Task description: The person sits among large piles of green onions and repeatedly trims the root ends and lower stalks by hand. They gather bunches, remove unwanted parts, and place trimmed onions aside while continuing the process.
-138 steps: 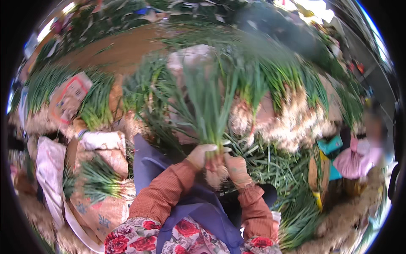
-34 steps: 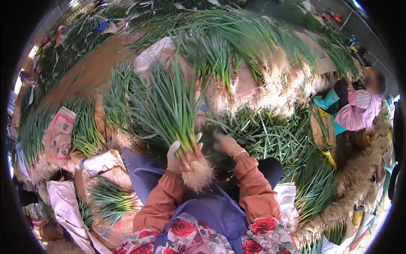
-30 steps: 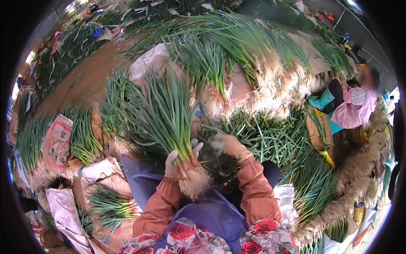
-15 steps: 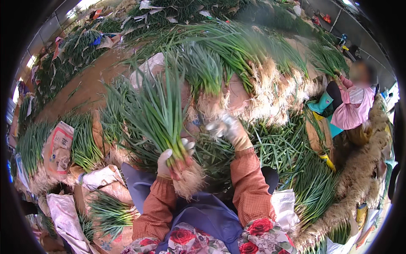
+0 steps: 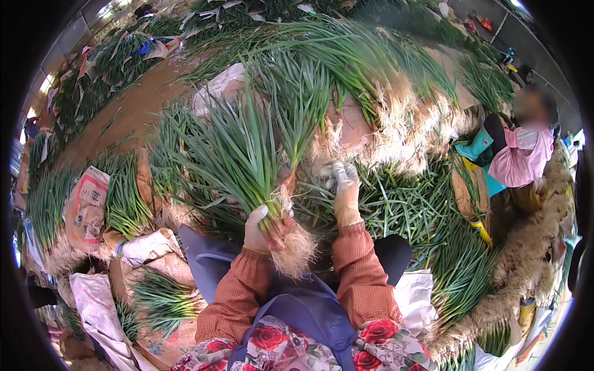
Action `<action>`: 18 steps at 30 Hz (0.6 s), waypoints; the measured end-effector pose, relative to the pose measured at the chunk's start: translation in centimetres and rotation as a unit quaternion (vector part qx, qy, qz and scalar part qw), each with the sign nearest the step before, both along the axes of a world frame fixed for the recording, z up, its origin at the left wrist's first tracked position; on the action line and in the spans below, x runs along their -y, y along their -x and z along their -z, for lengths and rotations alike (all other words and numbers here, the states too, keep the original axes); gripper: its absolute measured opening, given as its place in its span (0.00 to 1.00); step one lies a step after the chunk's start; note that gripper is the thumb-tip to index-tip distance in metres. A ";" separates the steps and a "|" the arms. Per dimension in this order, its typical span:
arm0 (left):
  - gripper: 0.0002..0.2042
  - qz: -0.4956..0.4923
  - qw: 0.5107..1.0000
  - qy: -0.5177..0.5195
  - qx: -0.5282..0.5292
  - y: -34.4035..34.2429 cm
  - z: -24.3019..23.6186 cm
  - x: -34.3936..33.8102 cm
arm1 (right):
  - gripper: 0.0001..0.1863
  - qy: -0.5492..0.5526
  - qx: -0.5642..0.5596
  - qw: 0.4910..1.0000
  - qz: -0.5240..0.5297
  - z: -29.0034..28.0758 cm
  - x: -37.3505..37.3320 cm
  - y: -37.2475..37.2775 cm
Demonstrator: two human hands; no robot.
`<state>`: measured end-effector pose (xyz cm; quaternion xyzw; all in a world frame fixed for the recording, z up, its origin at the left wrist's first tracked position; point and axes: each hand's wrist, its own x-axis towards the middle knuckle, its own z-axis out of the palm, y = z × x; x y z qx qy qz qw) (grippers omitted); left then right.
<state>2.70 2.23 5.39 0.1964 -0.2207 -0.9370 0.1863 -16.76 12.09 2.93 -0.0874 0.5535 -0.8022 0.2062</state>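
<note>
My left hand [image 5: 255, 230], in a pale glove, grips a thick bunch of green onions [image 5: 238, 157] just above the pinkish bases. The stringy roots [image 5: 294, 252] hang toward my lap and the leaves fan up and away to the left. Right behind it, more green onions [image 5: 303, 105] lean with their root ends close to the held bunch. To the right, my gloved right hand [image 5: 344, 179] is raised with curled fingers, apart from the bunch. Whether anything is pinched in its fingertips is too blurred to tell.
Loose green onion leaves [image 5: 396, 198] lie to the right. Beyond my hands is a row of onions with pale roots [image 5: 396, 136]. Several bundles and a printed sack [image 5: 86, 207] are at left, a white bag [image 5: 416, 297] near my right knee. A person in pink [image 5: 520, 154] sits at right.
My left hand and its bunch have shifted slightly right. My right hand has drawn back from the onions behind, whose root ends now lie further left, close to the held bunch.
</note>
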 end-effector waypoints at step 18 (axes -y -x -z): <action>0.31 0.074 0.991 0.031 -0.104 -1.5 1.8 2.2 | 0.11 0.145 -0.015 0.988 -0.057 -1.4 -2.4 0.2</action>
